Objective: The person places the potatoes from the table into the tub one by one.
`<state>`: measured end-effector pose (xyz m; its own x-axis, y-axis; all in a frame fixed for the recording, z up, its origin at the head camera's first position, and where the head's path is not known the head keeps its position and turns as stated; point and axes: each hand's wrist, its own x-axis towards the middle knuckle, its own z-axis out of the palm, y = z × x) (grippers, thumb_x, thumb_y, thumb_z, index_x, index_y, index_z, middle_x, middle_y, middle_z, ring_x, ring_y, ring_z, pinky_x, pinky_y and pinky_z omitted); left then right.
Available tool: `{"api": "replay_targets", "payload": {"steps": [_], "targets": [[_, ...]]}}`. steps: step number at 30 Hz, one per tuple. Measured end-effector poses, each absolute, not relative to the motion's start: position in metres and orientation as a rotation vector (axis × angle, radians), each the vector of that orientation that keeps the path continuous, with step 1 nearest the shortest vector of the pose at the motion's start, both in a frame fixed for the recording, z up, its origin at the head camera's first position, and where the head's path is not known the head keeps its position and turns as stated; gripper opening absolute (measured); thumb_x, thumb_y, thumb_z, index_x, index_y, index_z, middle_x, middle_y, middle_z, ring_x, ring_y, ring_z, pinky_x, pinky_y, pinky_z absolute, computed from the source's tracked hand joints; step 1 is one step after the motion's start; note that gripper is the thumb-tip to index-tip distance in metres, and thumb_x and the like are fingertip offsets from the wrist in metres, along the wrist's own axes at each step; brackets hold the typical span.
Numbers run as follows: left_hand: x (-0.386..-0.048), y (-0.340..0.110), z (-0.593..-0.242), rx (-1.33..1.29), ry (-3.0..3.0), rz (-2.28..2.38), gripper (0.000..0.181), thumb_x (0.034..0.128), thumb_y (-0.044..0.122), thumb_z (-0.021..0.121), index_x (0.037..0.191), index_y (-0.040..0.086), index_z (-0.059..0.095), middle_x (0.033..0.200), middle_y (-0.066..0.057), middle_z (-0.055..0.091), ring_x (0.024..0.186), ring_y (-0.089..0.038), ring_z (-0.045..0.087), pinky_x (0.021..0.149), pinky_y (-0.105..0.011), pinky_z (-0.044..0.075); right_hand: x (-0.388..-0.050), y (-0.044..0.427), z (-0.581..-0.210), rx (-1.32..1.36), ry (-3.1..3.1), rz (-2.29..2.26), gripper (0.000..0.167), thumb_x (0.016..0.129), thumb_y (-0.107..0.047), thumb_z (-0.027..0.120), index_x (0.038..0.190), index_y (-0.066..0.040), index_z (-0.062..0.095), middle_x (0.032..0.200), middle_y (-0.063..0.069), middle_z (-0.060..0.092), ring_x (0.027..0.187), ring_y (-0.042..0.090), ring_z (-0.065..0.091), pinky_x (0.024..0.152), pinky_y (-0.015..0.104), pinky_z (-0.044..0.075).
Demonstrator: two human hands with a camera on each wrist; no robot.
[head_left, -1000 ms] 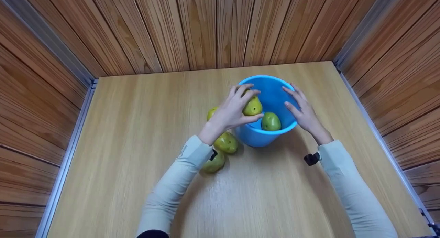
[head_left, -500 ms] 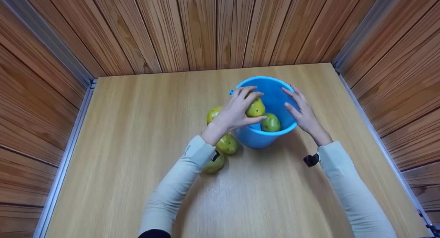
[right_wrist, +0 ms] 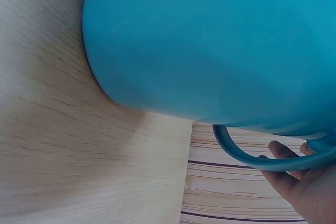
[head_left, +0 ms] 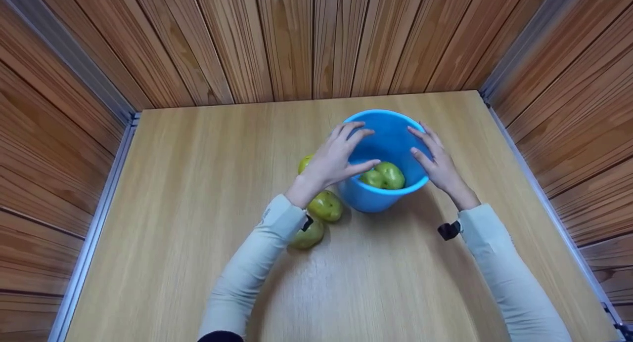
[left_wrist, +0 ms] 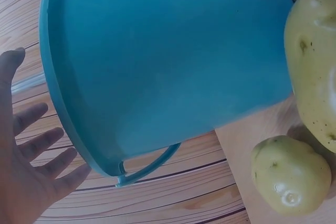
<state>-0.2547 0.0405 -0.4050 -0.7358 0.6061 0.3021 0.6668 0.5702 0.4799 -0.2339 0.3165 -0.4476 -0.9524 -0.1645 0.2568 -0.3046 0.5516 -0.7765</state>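
Three plank walls; bucket on tabletop.

The bucket looks like smooth plastic with a soft satin sheen, and its handle shares that finish. The potatoes have glossy, waxy-looking skins, mostly smooth but marked by small dark pits. Pale, low-sheen wood grain covers the counter; the plank wall shows bolder wood grain. The side rail appears metal, the creased sleeve matt cloth.
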Motion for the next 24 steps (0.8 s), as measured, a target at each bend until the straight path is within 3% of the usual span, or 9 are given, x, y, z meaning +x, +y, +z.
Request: {"api": "replay_targets", "payload": {"steps": [12, 24], "targets": [[-0.254, 0.031, -0.408, -1.074, -2.685, -0.887, 0.069, 0.0827, 0.067, 0.045, 0.135, 0.023, 0.044, 0.145, -0.002, 0.033, 0.134, -0.022, 0.026, 0.104, -0.045, 0.035, -0.235, 0.316, -0.449, 0.401, -2.623, 1.379, 0.048, 0.095, -0.028, 0.048, 0.142, -0.026, 0.037, 0.155, -0.004, 0.014, 0.141, 0.030, 0.014, 0.102, 0.065, 0.024], [-0.252, 0.023, -0.410, -1.043, -2.647, -0.881, 0.070, 0.0818, 0.068, 0.045, 0.133, 0.022, 0.046, 0.143, -0.003, 0.037, 0.132, -0.022, 0.029, 0.102, -0.044, 0.037, -0.217, 0.298, -0.418, 0.409, -2.631, 1.402, 0.048, 0.095, -0.013, 0.047, 0.141, -0.003, 0.035, 0.153, 0.017, 0.013, 0.139, 0.041, 0.014, 0.101, 0.067, 0.023]]}}
